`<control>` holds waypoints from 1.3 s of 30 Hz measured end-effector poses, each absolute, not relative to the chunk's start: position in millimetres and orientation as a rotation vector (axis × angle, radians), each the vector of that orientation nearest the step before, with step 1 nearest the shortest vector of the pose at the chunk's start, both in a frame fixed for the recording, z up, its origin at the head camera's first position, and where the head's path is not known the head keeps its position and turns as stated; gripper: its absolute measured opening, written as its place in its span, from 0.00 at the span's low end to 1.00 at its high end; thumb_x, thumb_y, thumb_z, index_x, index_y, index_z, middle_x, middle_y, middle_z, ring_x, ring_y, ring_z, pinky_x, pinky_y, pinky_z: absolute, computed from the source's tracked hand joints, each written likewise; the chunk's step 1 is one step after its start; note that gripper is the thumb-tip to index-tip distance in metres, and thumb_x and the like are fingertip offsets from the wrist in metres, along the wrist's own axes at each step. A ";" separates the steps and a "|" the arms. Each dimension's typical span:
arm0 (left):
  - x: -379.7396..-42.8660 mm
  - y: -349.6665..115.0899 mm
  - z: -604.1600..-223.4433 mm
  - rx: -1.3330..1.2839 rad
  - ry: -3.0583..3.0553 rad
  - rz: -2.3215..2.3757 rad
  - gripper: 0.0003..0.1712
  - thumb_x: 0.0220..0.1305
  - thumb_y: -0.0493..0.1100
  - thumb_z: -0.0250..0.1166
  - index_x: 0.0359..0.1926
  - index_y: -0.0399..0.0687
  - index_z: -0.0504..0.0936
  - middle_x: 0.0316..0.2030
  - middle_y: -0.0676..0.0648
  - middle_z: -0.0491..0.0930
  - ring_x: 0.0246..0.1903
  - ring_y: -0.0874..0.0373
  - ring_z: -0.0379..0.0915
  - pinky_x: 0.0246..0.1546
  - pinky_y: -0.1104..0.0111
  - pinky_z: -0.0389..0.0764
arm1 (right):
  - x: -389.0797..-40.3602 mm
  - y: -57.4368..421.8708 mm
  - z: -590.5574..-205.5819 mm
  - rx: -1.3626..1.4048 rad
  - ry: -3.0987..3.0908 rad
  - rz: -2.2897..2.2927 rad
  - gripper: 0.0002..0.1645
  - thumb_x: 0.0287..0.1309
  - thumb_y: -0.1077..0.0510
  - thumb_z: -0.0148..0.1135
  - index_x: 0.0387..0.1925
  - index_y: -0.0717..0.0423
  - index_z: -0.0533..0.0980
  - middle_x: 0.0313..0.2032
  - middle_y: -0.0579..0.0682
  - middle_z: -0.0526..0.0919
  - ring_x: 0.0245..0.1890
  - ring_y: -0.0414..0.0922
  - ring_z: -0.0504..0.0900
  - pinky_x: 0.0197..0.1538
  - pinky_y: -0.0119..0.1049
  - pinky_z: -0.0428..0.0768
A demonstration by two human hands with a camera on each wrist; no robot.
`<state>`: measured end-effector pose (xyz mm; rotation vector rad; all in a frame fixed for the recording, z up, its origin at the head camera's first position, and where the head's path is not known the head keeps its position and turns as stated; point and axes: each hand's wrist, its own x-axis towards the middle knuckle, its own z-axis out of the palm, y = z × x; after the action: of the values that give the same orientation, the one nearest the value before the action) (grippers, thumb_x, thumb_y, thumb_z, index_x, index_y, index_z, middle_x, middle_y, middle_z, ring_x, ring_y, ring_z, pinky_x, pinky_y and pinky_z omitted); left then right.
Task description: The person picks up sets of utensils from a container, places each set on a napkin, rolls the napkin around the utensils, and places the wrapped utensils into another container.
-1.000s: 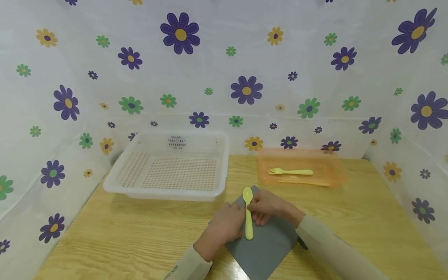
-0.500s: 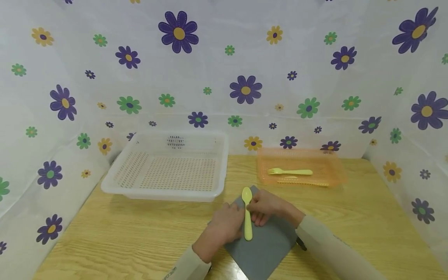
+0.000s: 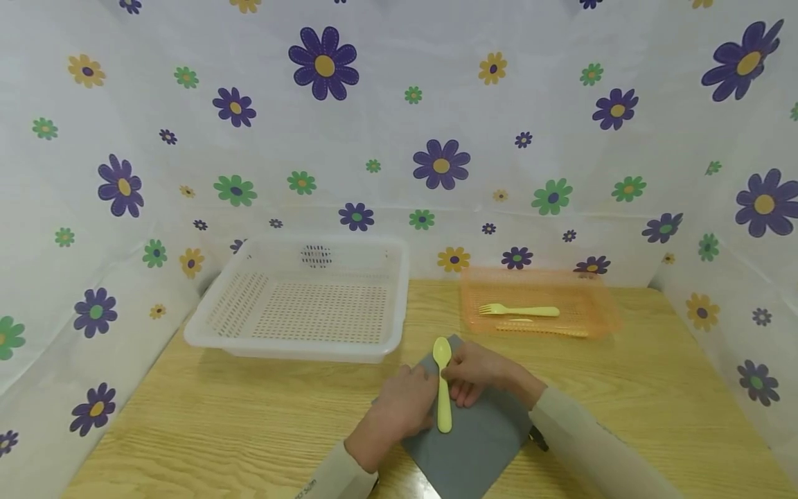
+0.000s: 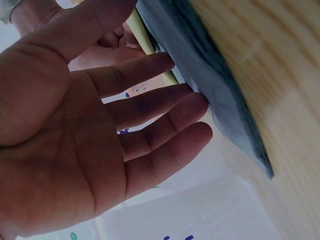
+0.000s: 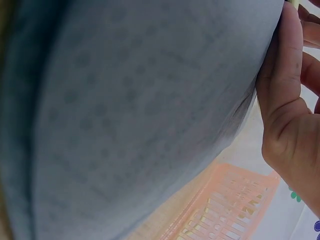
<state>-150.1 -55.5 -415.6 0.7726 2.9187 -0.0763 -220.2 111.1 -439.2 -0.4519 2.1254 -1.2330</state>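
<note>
Left hand [image 3: 404, 400] rested released on cloth [image 3: 470, 454], right hand [image 3: 475, 371] was at spoon [image 3: 444, 413], grip not determinable, fork [image 3: 530, 312] lay far right.

1. Head: looks forward and slightly down from the near side; well back, taking in surface [image 3: 249, 416], both hands [image 3: 402, 398] and floral backdrop [image 3: 386, 125].
2. Left wrist: rolled sideways, close on left palm [image 4: 65, 135].
3. Right wrist: also rolled; gray cloth [image 5: 140, 115] looms very near.
4. Cloth common to all; orange basket [image 5: 225, 200] shared by head, right wrist.
</note>
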 end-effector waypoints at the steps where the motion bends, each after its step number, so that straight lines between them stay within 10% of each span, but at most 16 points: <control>1: -150.3 -55.6 -415.8 0.775 2.920 -0.076 0.28 0.48 0.52 0.70 0.48 0.44 0.75 0.36 0.46 0.74 0.35 0.53 0.68 0.27 0.64 0.78 | -220.2 110.9 -438.8 -0.449 2.126 -1.232 0.17 0.58 0.62 0.52 0.19 0.68 0.77 0.14 0.54 0.80 0.16 0.50 0.81 0.17 0.37 0.81; 39: -148.8 -55.8 -414.6 0.795 2.926 -0.063 0.27 0.47 0.52 0.71 0.46 0.43 0.75 0.35 0.46 0.74 0.35 0.52 0.68 0.26 0.64 0.78 | -189.3 143.5 -429.1 -0.893 2.493 -0.845 0.09 0.46 0.60 0.66 0.29 0.57 0.74 0.22 0.47 0.77 0.20 0.39 0.72 0.23 0.36 0.74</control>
<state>-148.8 -55.8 -414.6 0.7950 2.9261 -0.0631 -189.3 143.5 -429.1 -0.8935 2.4930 -0.8452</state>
